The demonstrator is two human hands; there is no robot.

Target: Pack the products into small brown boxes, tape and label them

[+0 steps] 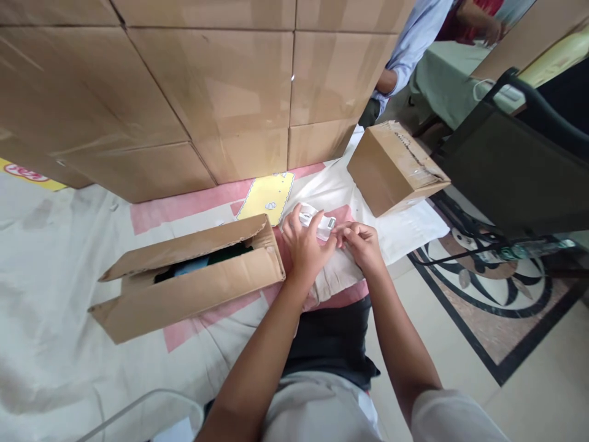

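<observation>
A small white object point(324, 227) with dark print and a small grey patch lies under the fingers of my left hand point(304, 242); its exact kind is hard to make out. The fingers of that hand are bent around it, holding it against the cloth. At its right end my right hand point(361, 242) is closed in a pinch. Whatever sits between those fingertips is too small to tell. Just beyond my left hand is a yellow sheet point(262, 195) with a scalloped edge and small drawings. To the left stands an open, long cardboard box point(193, 294) with dark and blue contents.
A wall of stacked cardboard boxes point(211, 80) rises behind the cloth-covered surface point(59, 270). A smaller carton point(391, 169) stands at the right. Further right are a dark chair point(519, 153) and a patterned floor. Another person's sleeve point(416, 46) shows behind the boxes.
</observation>
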